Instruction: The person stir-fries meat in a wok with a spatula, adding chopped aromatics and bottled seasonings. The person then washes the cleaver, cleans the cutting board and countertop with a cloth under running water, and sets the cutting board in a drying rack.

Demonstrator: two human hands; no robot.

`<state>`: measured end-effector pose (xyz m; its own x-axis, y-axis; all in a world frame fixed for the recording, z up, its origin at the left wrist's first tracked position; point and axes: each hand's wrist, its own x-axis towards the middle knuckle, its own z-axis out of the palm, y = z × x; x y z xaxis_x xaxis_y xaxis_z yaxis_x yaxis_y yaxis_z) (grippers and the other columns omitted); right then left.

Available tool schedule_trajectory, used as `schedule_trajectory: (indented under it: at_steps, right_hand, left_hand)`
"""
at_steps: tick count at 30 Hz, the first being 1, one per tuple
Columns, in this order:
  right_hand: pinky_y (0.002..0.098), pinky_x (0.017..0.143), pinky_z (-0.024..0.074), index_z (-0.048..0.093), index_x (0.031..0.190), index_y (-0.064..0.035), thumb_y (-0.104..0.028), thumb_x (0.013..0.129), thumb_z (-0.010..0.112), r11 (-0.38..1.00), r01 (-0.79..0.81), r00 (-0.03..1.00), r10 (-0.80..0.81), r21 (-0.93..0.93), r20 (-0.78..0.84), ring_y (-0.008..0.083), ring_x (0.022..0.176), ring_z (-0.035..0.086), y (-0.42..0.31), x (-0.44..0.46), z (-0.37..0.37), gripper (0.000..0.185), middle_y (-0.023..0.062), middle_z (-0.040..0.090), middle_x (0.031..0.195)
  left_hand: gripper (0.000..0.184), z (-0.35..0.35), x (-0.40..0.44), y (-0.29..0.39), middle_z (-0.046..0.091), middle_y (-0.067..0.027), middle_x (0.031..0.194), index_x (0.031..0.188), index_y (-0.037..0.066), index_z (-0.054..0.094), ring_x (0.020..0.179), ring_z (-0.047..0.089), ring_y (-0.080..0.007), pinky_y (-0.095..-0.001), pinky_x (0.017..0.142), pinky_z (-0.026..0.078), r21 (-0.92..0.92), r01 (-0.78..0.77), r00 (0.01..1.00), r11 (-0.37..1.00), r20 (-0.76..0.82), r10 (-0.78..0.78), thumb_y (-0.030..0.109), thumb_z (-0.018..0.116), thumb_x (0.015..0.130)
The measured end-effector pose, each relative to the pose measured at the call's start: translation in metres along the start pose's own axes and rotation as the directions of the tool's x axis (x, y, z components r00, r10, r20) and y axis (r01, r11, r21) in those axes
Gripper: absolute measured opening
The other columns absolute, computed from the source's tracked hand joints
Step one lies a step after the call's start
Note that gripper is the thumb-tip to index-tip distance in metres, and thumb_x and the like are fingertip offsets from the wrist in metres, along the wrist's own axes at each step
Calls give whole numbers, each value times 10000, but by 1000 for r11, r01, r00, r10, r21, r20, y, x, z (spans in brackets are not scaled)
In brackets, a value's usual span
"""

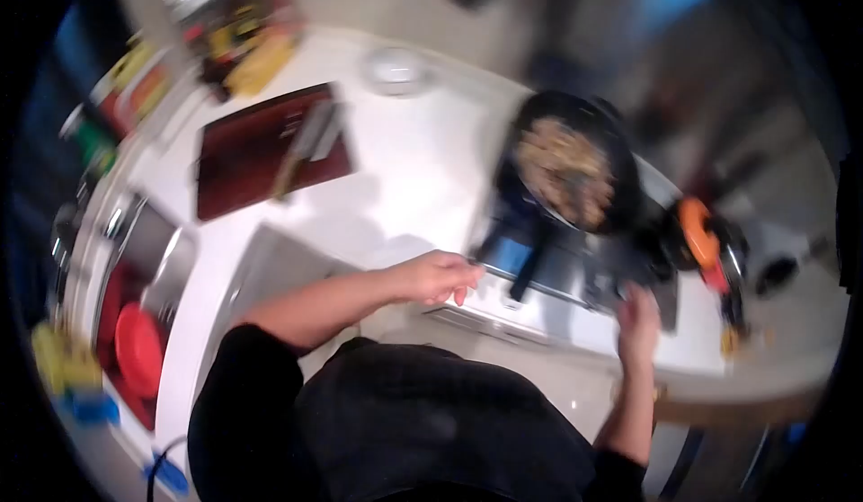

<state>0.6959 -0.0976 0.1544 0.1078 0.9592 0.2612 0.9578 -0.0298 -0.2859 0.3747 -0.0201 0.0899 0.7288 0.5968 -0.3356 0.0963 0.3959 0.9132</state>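
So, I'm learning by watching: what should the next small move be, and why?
Probably the left hand should take the handle of the pan: the handle juts out on the near side, close to that hand, neither hand grips it, and the pan holds food.

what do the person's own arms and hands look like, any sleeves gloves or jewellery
The black fabric left sleeve and black fabric right sleeve leave the forearms bare, with no markings visible on the cloth. The left hand and right hand wear no gloves. No watch or bracelet shows; blur makes rings impossible to judge.
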Motion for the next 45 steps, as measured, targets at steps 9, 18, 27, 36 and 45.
schedule_trajectory:
  at_steps: [9,18,27,36,45]
  right_hand:
    - [238,542,444,586,789,39,58,731,534,844,-331,687,-90,421,721,115,541,514,-86,-97,105,81,60,550,600]
    - [240,589,478,568,865,11,72,735,544,655,-400,701,-232,641,674,130,647,563,-228,-50,173,145,91,549,774]
    - [239,571,484,572,878,-12,43,766,520,621,-9,855,-402,784,327,166,619,583,-247,-36,188,135,94,506,754]
    - [243,551,486,554,909,4,-5,786,514,588,-136,906,-253,797,341,160,617,579,-224,-27,179,130,101,491,828]
    - [246,590,496,527,926,10,45,785,464,597,-148,960,-104,789,259,157,678,562,-251,7,188,158,115,438,950]
  left_hand:
    - [256,-194,-347,9,456,-1,543,670,80,464,377,299,-30,-150,344,251,-74,-321,780,944,-586,220,267,443,844]
    - [467,-270,-354,-115,235,-135,1331,1117,197,514,1260,104,-341,-592,960,39,216,950,138,224,-938,317,423,560,711]
    - [580,-250,-314,-13,448,-190,1168,1184,-11,386,1072,453,-279,-326,906,357,301,104,836,948,-543,80,352,571,771]
    - [421,-336,-257,-37,304,-202,1252,1098,98,483,1142,336,-353,-387,936,307,525,780,274,340,-776,568,262,585,723]
    - [589,-530,-205,60,530,-234,990,949,-72,502,939,519,-331,-371,799,424,452,271,-262,850,-815,517,306,741,565]
